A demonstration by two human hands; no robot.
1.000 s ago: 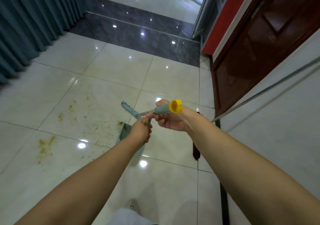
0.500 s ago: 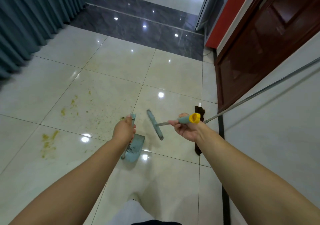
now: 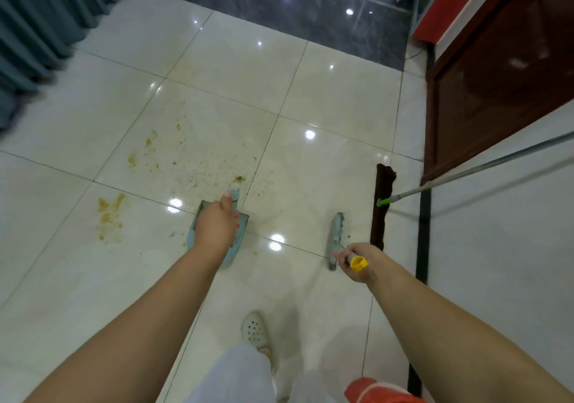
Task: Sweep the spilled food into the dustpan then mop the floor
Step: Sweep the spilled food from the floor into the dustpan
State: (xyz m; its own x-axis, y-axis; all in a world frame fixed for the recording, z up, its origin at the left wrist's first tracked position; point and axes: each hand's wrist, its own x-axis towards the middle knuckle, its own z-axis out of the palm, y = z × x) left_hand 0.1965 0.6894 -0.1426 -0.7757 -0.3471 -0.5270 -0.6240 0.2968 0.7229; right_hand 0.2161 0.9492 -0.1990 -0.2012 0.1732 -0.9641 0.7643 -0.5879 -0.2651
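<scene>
Pale cream tiles, glossy and dotted with ceiling-light reflections, fill the view from a person's head looking down. Nearest, at the bottom edge, are light trousers, a white perforated shoe (image 3: 254,330) and part of an orange object (image 3: 377,391) that cannot be identified.

Two bare forearms reach forward. The left hand (image 3: 217,227) is curled round the handle of a pale blue dustpan (image 3: 240,230), held low over the floor, just short of the spill. The right hand (image 3: 357,261) grips the yellow-capped handle of a small blue brush (image 3: 336,235), whose head points away from the person, well to the right of the dustpan.

The sweeping step looks ready to begin, with no food yet gathered. The next move probably calls for setting the pan's lip flat on the tile beside the crumbs and bringing the brush across to the spill's far side, then drawing it back.

Beyond the left hand lies the spilled food (image 3: 198,173): fine brown-green crumbs across one tile, with yellowish smears (image 3: 108,213) further left.

To the right, a mop (image 3: 382,207) with a dark flat head rests on the floor, its metal pole leaning toward a pale wall. Farther off stand a dark wooden door (image 3: 497,92), a grey-green curtain (image 3: 40,24) at left, and a band of dark polished floor (image 3: 279,5).
</scene>
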